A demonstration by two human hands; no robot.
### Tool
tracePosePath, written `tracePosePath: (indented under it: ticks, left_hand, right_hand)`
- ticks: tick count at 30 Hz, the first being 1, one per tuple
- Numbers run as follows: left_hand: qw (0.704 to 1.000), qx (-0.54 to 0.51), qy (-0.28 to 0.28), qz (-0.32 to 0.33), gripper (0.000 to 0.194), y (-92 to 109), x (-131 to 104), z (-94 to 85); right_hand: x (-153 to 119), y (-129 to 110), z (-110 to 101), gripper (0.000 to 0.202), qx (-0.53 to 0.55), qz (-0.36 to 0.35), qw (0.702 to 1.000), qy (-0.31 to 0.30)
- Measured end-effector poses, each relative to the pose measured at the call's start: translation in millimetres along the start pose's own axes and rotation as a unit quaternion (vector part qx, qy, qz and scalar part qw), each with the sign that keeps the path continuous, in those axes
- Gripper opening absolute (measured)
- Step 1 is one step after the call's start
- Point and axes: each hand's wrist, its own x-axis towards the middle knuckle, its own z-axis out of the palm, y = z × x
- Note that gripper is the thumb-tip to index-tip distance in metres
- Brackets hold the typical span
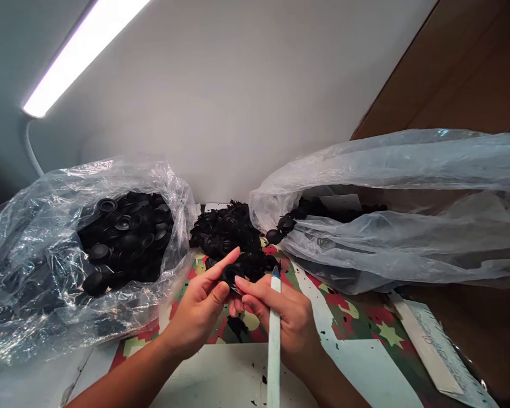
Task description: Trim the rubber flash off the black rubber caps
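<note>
Between my hands, above the table, is a round black ring-shaped part [232, 276], rubbery in look. My left hand [204, 303] holds it, thumb at its near side and index finger stretched out past it. My right hand [283, 311] has its index finger and thumb closed at the part's right edge; what lies under those fingertips is partly hidden. A white stick with a blue tip [274, 340] runs in front of my right hand toward the bottom of the view; I cannot tell whether the hand grips it. Behind my hands lies a heap of black scraps and parts [225, 229].
To the left, a clear plastic bag [21, 255] gapes around many black round parts [127, 232]. Another plastic bag [391, 249] lies open at right, beside a cardboard box [471, 85]. Black crumbs dot the patterned table cover [352, 317]. A lit lamp [80, 56] hangs upper left.
</note>
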Motion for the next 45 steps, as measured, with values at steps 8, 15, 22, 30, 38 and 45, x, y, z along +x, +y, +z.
tracePosePath:
  ticks: [8,15,22,30,38,45]
  left_hand:
    - [0.999,-0.030,0.014,-0.013,0.049,-0.7,0.4,3.5]
    - [1.000,-0.016,0.013,-0.010,0.053,-3.1,-0.8,1.9]
    - [0.999,0.034,0.018,0.002,0.059,-6.1,-2.0,-0.7]
    - [0.993,0.112,0.020,0.026,0.062,-4.3,-3.2,-2.6]
    - [0.984,0.169,0.039,0.042,0.067,-1.9,-3.7,0.9]
    - [0.981,0.180,0.034,0.056,0.064,-3.6,-3.2,-0.6]
  right_hand:
    - [-1.3,-0.5,2.4,0.028,-0.011,-0.003,1.000,0.013]
    - [-0.4,-5.0,-0.8,0.028,-0.027,0.018,0.999,0.003]
    - [-1.1,-8.7,-5.7,0.026,-0.032,0.047,0.998,-0.012]
    - [-0.4,-10.7,-4.7,0.025,-0.032,0.049,0.998,-0.014]
    - [0.5,-11.2,-0.7,0.025,-0.037,0.049,0.998,-0.005]
    - [1.1,-14.6,-1.0,0.024,-0.056,0.050,0.997,0.001]
